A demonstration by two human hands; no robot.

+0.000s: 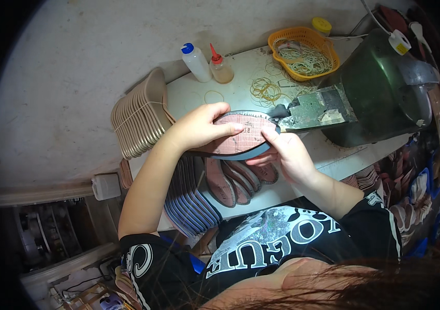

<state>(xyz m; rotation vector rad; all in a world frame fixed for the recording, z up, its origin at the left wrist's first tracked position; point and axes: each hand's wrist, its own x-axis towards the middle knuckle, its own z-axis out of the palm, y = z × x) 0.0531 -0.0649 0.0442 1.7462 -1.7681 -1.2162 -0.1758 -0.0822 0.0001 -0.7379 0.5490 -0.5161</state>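
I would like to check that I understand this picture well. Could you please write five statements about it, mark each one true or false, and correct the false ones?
1. The left hand and the right hand both hold the pink sole. True.
2. The blue-capped bottle stands to the right of the red-tipped one. False: the blue-capped bottle is to the left of the red-tipped bottle.
3. The orange-yellow basket holds many pale bands. True.
4. The stack of beige soles has nothing around it. False: a thin band runs around the beige soles.
5. Some loose bands lie on the white table, outside the basket. True.
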